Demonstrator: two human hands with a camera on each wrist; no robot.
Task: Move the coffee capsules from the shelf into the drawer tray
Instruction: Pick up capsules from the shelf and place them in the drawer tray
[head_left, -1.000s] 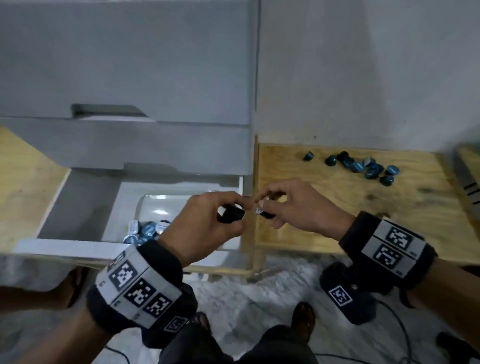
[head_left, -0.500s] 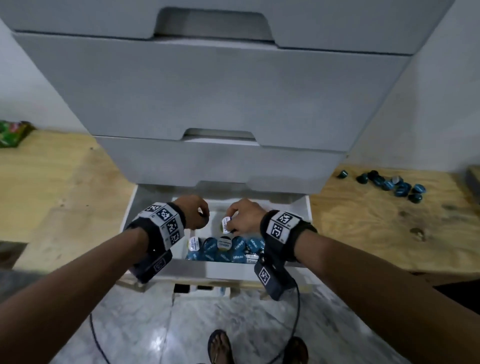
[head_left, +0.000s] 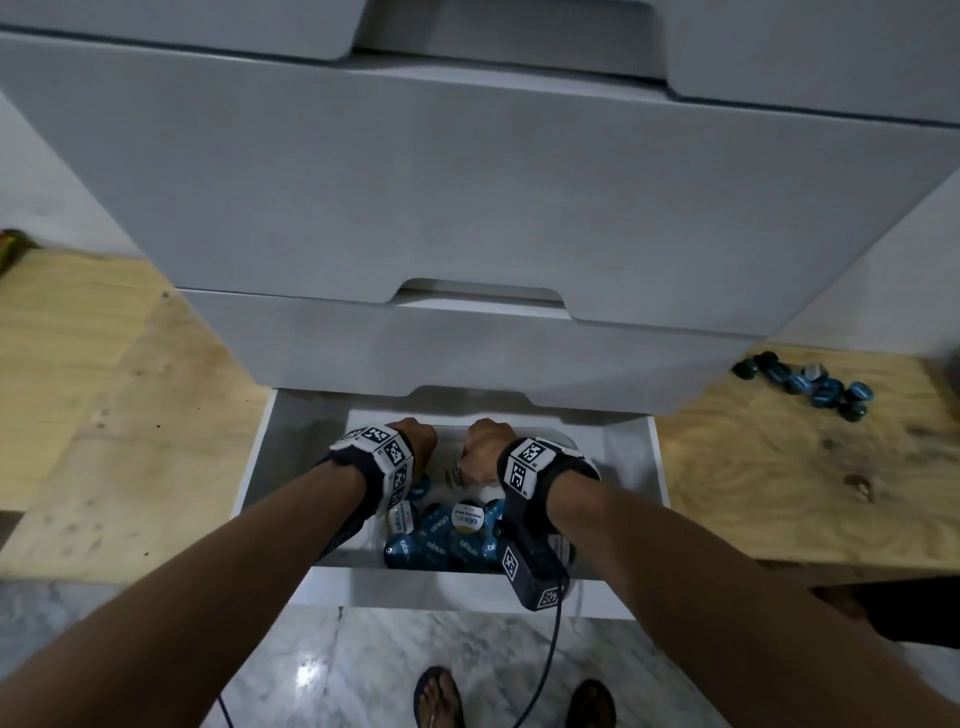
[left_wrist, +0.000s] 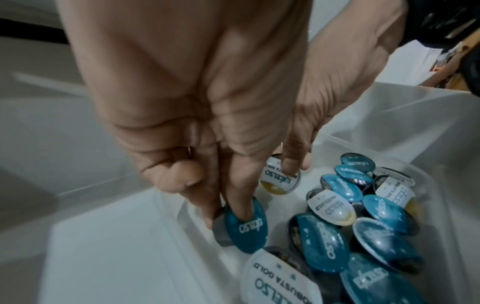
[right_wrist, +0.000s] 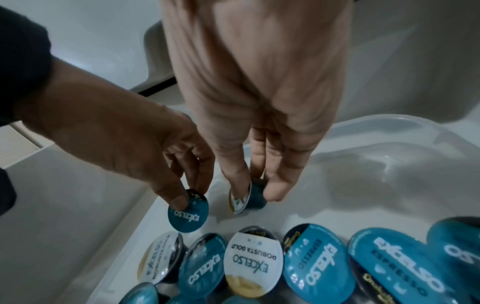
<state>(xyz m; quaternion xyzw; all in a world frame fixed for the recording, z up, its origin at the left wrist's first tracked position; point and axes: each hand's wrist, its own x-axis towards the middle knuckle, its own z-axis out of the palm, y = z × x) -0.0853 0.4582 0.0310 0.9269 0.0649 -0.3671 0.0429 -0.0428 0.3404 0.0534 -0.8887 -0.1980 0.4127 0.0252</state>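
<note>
Both hands reach down into the clear tray (head_left: 586, 448) inside the open bottom drawer (head_left: 467, 590). My left hand (left_wrist: 228, 207) pinches a teal-lidded capsule (left_wrist: 246, 226) just above the tray floor, near its left wall. Beside it, my right hand (right_wrist: 255, 191) pinches a white-lidded capsule (right_wrist: 249, 199) on edge, low over the bare tray floor (right_wrist: 389, 164). Several teal and white capsules (head_left: 447, 540) lie packed at the tray's near end. More capsules (head_left: 810, 384) sit in a cluster on the wooden shelf (head_left: 753, 493) to the right.
Two shut grey drawer fronts (head_left: 467, 208) overhang the open drawer closely above my hands. Another wooden shelf (head_left: 104, 389) lies at the left. My sandalled feet (head_left: 436, 696) stand on marble floor below, and a cable (head_left: 545, 665) hangs from my right wrist.
Both hands carried their capsules from the shelf edge leftward over the drawer and have lowered into the tray, down to its floor.
</note>
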